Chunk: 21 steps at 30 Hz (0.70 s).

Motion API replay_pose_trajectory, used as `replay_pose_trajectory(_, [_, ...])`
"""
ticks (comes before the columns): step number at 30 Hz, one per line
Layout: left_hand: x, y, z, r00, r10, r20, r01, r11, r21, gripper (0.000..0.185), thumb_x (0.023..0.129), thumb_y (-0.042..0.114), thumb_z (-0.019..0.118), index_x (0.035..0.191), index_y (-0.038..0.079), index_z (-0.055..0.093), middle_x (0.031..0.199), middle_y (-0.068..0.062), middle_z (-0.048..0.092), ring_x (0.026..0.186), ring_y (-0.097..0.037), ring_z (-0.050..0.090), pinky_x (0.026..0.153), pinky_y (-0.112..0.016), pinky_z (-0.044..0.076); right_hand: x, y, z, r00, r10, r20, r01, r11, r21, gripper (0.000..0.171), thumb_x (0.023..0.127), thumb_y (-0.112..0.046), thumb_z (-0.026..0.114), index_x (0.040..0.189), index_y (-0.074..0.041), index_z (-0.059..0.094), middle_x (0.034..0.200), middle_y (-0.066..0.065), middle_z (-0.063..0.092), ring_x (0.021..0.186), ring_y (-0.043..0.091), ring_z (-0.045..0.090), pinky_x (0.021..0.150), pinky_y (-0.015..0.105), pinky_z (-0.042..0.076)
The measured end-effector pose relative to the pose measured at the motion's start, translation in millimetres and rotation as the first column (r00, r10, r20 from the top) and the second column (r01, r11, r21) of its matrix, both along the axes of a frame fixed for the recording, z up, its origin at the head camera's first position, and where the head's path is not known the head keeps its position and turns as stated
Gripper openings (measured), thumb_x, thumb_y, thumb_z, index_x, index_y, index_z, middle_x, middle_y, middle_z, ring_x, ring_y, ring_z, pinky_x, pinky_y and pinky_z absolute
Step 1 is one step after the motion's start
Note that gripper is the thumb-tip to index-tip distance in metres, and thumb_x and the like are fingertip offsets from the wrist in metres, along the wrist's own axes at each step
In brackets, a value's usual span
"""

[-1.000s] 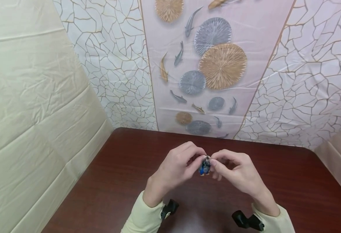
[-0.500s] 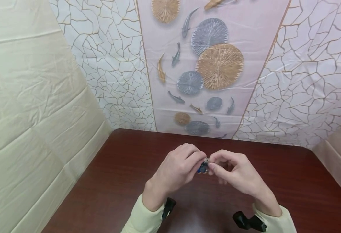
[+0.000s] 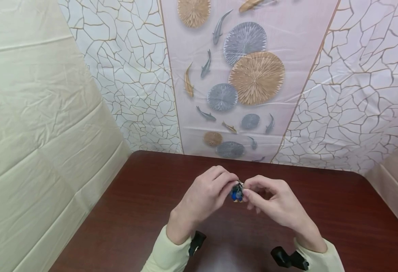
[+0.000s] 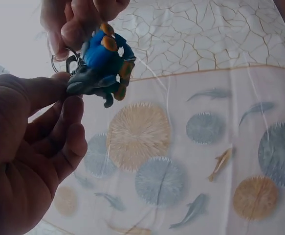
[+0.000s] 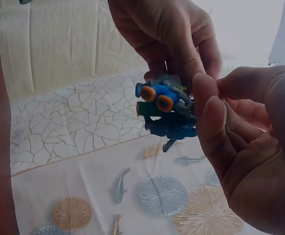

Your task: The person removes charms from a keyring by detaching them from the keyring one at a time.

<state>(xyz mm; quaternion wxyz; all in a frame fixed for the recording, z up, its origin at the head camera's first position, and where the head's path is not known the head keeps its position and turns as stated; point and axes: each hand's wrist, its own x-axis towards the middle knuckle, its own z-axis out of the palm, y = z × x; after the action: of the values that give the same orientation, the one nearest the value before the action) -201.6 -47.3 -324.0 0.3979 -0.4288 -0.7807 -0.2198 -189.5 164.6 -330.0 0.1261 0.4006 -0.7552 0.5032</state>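
Blue and orange keychain figure (image 3: 237, 195) with metal ring, held above dark red wooden table (image 3: 130, 211), left hand (image 3: 203, 200) pinching it with curled thumb and fingers, right hand (image 3: 275, 204) pinching the ring side, both hands touching it mid-air, fish-patterned backdrop (image 3: 239, 83) behind.

Dark reddish-brown wooden table (image 3: 124, 211) spanning lower part of head view, glossy top catching faint light near front edge. Back edge meeting patterned cloth backdrop (image 3: 239, 87); left edge running beside cream sheet (image 3: 32, 132). No loose item lying directly on visible tabletop.
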Motion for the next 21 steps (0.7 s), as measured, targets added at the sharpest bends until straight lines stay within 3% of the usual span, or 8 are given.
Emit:
replay_pose_trajectory(5, [-0.7,0.1,-0.5,0.999,-0.031,0.010,0.031,0.999,0.028,0.007,0.089,0.010,0.071,0.096,0.010,0.068,0.089,0.004,0.064,0.084,-0.007,0.060,0.080,-0.014,0.050,0.9,-3.7,0.3,1.000,-0.025,0.017,0.025,1.000,-0.003,0.020,0.088,0.009,0.064,0.095,-0.010,0.066,0.070,-0.002,0.065,0.052,0.005,0.059,0.045,0.023,0.049])
replay_pose_trajectory(13, [-0.6,2.7,1.6,0.994,-0.044,-0.097,0.046,0.999,0.021,0.008,0.088,0.008,0.071,0.096,0.009,0.070,0.090,0.002,0.064,0.084,-0.009,0.060,0.082,-0.014,0.049,1.5,-7.8,-0.5,0.988,-0.154,0.002,0.154,0.988,-0.024,0.020,0.089,0.004,0.065,0.090,-0.016,0.067,0.067,-0.002,0.060,0.049,0.004,0.050,0.043,0.020,0.042])
replay_pose_trajectory(21, [-1.5,2.8,1.4,0.995,-0.069,-0.079,0.076,0.993,0.090,0.012,0.086,0.006,0.073,0.098,0.007,0.070,0.092,0.000,0.067,0.087,-0.011,0.063,0.085,-0.015,0.051,1.4,-9.2,-1.0,0.995,-0.102,0.002,0.102,0.991,-0.086,0.022,0.087,0.009,0.064,0.093,-0.011,0.068,0.072,-0.003,0.063,0.048,0.008,0.054,0.044,0.022,0.047])
